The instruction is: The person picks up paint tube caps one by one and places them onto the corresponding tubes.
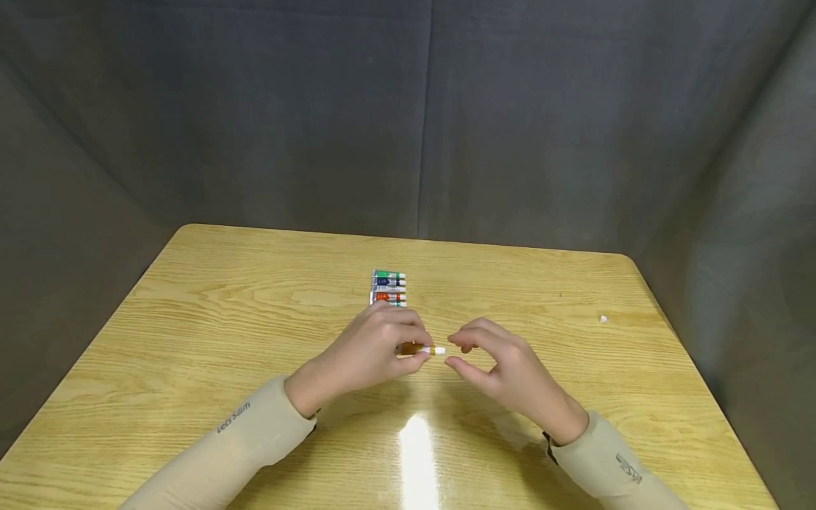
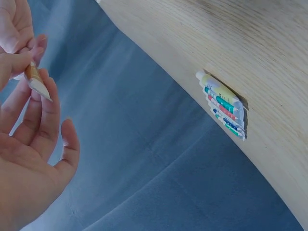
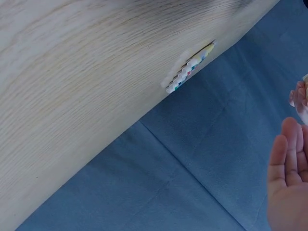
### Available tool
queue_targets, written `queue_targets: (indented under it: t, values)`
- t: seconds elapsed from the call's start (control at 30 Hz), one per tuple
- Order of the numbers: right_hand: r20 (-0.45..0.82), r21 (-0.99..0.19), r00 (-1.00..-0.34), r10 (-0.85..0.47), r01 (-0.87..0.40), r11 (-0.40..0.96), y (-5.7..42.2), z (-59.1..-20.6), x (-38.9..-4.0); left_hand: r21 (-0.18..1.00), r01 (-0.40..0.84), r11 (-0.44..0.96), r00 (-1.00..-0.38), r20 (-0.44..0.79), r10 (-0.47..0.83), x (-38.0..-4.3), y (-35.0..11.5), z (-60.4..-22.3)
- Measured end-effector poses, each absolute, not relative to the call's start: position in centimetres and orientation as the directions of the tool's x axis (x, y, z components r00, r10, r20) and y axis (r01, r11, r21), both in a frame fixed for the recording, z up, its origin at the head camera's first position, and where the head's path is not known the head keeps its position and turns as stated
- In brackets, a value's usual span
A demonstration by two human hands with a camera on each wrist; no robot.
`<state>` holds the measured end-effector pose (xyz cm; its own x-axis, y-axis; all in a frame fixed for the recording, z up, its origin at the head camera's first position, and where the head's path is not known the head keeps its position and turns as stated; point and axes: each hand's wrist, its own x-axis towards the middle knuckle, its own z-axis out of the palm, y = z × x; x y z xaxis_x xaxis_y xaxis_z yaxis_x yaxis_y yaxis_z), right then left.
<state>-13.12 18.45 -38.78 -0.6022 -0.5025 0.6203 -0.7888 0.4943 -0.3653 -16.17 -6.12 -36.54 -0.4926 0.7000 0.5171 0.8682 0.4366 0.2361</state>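
Note:
My left hand (image 1: pixel 376 343) pinches a brownish-yellow paint tube (image 1: pixel 414 348) between thumb and fingers, its white cap pointing right. In the left wrist view the flattened pale end of this tube (image 2: pixel 39 87) sticks out past the fingers of the left hand (image 2: pixel 33 139). Just right of the cap is my right hand (image 1: pixel 510 358), thumb and fingers parted and bent, with a small gap to the cap in the head view. Only part of the right hand (image 3: pixel 291 178) shows in its own wrist view, at the right edge, its fingers fairly straight.
Beyond the left hand, several paint tubes (image 1: pixel 389 289) lie side by side on the wooden table (image 1: pixel 255 283), caps to the right; the nearest are partly hidden. Far right on the table lies a small white piece (image 1: pixel 603 319). A dark curtain (image 1: pixel 319 127) hangs behind.

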Motion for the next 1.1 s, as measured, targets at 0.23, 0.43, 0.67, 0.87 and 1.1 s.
queue_targets:
  t: [0.23, 0.43, 0.67, 0.87, 1.1]
  values:
    - [0.678, -0.304, -0.525, -0.514, -0.838, 0.454, 18.04, -38.82, -13.22, 0.268, 0.866, 0.422, -0.499, 0.509, 0.702, -16.31, -6.23, -36.59]
    - [0.667, -0.305, -0.534, -0.521, -0.832, 0.462, 17.88, -38.89, -13.23, 0.299, 0.865, 0.403, -0.502, 0.503, 0.704, -16.24, -6.02, -36.55]
    - [0.656, -0.344, -0.551, -0.515, -0.826, 0.446, 17.89, -38.88, -13.18, 0.236, 0.874, 0.424, -0.482, 0.535, 0.695, -15.94, -5.63, -36.34]
    - [0.645, -0.384, -0.572, -0.508, -0.816, 0.431, 17.92, -38.87, -13.12, 0.189, 0.873, 0.45, -0.473, 0.554, 0.684, -15.75, -5.57, -36.07]
    - [0.672, -0.349, -0.567, -0.475, -0.81, 0.472, 18.15, -38.85, -13.2, 0.199, 0.875, 0.442, -0.474, 0.546, 0.691, -16.06, -5.76, -36.15]
